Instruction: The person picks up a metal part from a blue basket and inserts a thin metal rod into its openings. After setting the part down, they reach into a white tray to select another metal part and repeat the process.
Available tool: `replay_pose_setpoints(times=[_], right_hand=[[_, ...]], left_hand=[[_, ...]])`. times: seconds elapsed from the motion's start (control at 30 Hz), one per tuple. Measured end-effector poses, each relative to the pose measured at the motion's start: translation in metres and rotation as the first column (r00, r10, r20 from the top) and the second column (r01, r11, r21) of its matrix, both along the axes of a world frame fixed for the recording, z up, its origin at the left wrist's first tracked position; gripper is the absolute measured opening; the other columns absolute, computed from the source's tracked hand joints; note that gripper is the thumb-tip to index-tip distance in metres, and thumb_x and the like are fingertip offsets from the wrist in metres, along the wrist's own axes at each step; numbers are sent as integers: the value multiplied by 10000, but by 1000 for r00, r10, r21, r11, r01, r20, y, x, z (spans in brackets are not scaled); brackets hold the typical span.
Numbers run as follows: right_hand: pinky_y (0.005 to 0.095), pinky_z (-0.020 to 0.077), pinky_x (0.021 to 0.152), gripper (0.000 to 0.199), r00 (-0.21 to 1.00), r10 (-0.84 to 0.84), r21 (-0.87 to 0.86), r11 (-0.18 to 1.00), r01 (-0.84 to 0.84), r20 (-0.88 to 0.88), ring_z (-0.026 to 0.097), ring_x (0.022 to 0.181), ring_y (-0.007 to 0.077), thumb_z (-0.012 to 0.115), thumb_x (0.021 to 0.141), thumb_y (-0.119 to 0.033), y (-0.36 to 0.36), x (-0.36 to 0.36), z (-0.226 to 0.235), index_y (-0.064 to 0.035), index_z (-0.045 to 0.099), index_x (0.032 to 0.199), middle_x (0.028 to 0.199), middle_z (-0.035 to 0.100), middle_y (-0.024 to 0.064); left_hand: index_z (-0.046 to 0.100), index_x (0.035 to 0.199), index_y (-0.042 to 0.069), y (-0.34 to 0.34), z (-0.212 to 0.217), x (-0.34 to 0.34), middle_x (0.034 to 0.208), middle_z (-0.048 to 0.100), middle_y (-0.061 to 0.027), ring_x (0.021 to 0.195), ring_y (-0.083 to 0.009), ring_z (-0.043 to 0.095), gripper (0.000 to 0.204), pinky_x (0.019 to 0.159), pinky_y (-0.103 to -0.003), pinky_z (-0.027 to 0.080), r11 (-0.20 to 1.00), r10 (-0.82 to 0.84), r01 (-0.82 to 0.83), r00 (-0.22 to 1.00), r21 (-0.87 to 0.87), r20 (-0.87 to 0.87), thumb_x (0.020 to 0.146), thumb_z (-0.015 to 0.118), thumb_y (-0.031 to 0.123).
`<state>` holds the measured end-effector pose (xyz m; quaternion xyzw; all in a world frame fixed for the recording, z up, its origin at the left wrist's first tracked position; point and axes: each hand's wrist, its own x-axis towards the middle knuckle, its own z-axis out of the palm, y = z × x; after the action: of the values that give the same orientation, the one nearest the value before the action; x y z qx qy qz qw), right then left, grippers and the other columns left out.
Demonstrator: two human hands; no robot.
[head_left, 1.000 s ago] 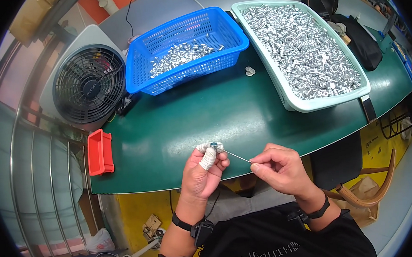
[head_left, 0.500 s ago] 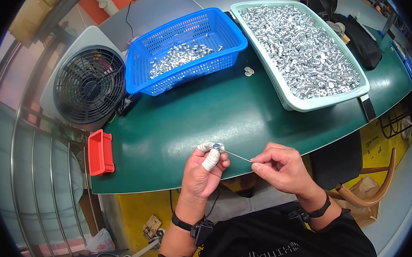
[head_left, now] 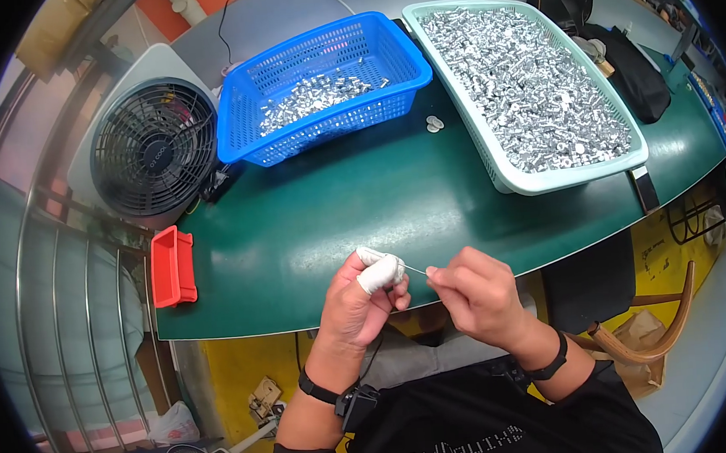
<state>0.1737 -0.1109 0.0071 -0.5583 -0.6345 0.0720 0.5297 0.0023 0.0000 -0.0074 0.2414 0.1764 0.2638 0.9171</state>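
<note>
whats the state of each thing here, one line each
left hand: closed, any pinched piece hidden
right hand: pinching thin metal rod
thin metal rod: straight, spanning both hands
blue basket: partly filled
pale green basket: full nearly to rim
red bin: open-topped
box fan: running or not unclear
</note>
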Motion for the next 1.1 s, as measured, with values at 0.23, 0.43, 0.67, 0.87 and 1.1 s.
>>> replay_pose_setpoints(times=[0.23, 0.43, 0.67, 0.87, 1.1], right_hand=[[274, 373, 486, 112, 832, 76, -186, 960, -211, -550, 506, 590, 113, 719, 832, 31, 2, -2, -5, 7, 704, 941, 715, 548, 53], [256, 365, 489, 72, 912, -81, 104, 994, 42, 402, 483, 625, 59, 694, 888, -1, 9, 5, 5, 12, 701, 959, 743, 562, 10], [240, 366, 502, 75, 438, 18, -208, 862, -463, -899, 477, 634, 45, 687, 903, -11, -2, 21, 2, 10, 706, 973, 757, 565, -4], [211, 381, 526, 83, 388, -92, -272, 857, -438, -917, 487, 644, 27, 697, 913, -57, -14, 16, 2, 14, 714, 953, 783, 574, -13], [193, 390, 600, 88, 747, 26, -282, 917, -282, -664, 504, 704, 37, 697, 896, -4, -10, 3, 0, 10, 713, 981, 849, 569, 1]], left_hand=[[601, 966, 40, -5, 11, 17, 879, 629, -64, 751, -176, 597, 103, 632, -320, 486, 959, 206, -183, 974, 217, -90, 930, 653, 121], [608, 1041, 41, 7, 9, 16, 881, 634, -76, 719, -179, 598, 134, 628, -302, 494, 985, 124, -98, 974, 144, -188, 946, 635, 132], [601, 1171, 73, 11, 14, 7, 973, 634, -82, 800, -184, 595, 207, 694, -329, 517, 939, 96, -17, 972, 344, -215, 968, 603, 113], [590, 1203, 90, 26, 11, -8, 1082, 618, -81, 932, -179, 587, 224, 770, -324, 506, 925, 331, -312, 942, 217, -56, 980, 581, 78], [585, 1212, 78, 18, 3, -4, 1068, 609, -84, 892, -182, 559, 214, 755, -329, 476, 966, 205, -212, 977, 151, 63, 1011, 522, 117]])
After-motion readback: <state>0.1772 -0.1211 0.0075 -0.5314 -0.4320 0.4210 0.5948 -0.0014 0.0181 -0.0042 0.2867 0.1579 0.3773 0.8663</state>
